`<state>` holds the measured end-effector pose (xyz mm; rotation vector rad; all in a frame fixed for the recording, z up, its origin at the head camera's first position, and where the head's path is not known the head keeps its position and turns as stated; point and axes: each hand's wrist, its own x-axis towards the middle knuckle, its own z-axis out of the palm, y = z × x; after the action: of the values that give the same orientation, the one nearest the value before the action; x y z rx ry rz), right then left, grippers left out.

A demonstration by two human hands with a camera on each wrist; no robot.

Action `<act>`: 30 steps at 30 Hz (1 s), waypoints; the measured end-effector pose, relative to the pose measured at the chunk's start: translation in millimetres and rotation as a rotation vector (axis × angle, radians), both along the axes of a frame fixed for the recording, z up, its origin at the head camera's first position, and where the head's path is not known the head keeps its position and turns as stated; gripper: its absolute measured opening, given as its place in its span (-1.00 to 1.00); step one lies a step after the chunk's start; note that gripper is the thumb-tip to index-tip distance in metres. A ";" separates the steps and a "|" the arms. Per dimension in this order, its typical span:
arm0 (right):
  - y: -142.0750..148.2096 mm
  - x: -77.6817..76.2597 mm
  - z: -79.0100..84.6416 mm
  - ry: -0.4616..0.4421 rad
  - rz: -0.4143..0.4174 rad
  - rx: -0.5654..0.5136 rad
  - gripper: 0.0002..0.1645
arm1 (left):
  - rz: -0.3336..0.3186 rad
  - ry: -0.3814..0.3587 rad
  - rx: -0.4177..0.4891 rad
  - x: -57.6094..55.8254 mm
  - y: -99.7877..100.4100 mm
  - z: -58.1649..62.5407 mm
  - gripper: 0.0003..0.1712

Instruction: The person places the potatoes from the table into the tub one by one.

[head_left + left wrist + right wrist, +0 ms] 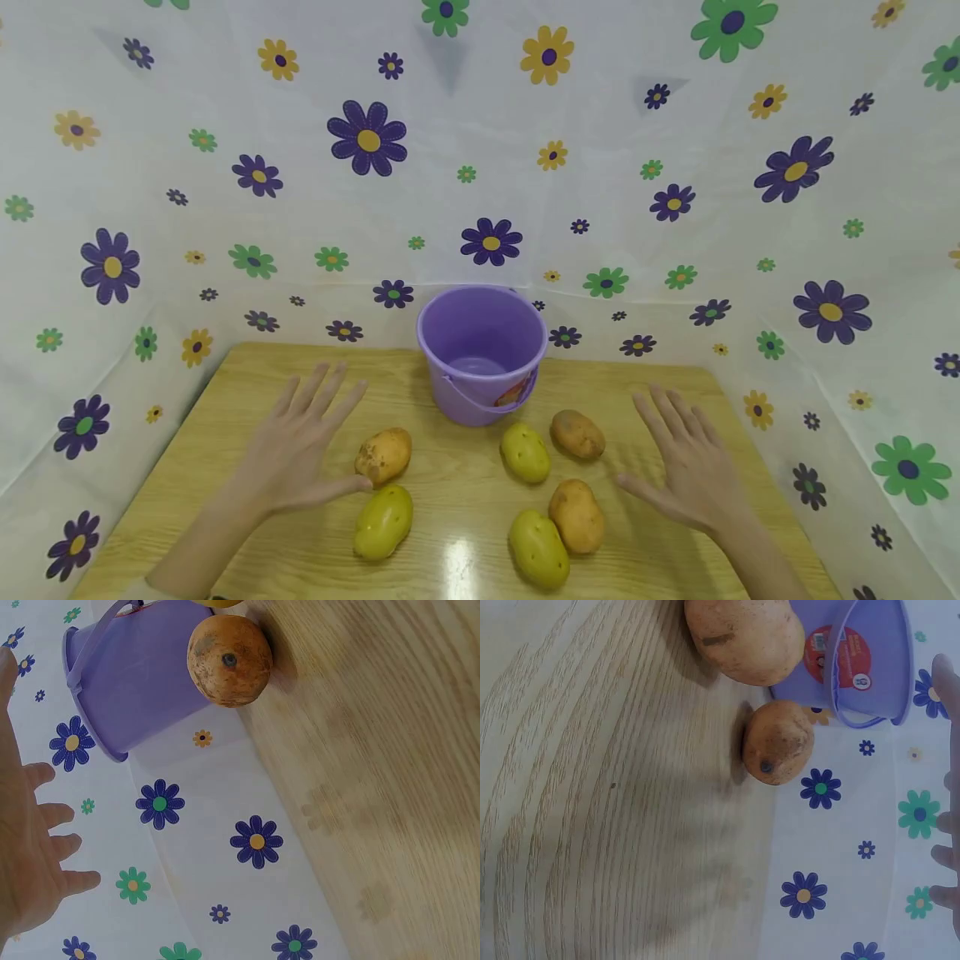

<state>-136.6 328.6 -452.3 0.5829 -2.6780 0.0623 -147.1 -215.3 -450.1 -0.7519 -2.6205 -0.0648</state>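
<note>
My left hand (296, 454) hovers over the left of the table, fingers straight and spread, holding nothing. Nearest to it are a brown potato (385, 456) and a glossy yellow-green, potato-shaped piece (383, 522) with small dents. In the left wrist view that brown potato (229, 661) is apart from the fingers. My right hand (693, 475), likewise spread and holding nothing, is raised to the right of two brown potatoes (577, 434) (577, 517) and two yellow-green pieces (526, 452) (539, 549). A purple bucket (480, 396) stands upright behind them, its visible inside bare.
The wooden table (450, 467) carries everything. White flower-printed sheeting (480, 200) encloses its back and both sides. The bucket's handle (491, 408) hangs down at its front, beside a red label (853, 658).
</note>
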 end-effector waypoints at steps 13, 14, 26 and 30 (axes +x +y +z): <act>-3.9 -15.7 -10.2 -0.015 0.050 0.047 0.25 | -0.072 -0.006 -0.006 -25.1 20.5 0.3 0.33; -4.2 -16.4 -10.9 -0.013 0.057 0.052 0.24 | -0.076 -0.010 -0.004 -26.6 22.3 0.2 0.34; -9.5 -30.3 -21.9 -0.025 0.153 0.069 0.14 | -0.120 -0.027 -0.018 -44.6 37.2 -0.3 0.29; -9.7 -37.8 -28.4 -0.017 0.185 0.073 0.11 | -0.131 -0.029 -0.007 -47.8 41.9 0.5 0.31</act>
<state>-174.4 319.0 -480.7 0.8558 -2.6446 0.0206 -195.0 -173.4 -449.6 -0.9307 -2.5976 -0.1046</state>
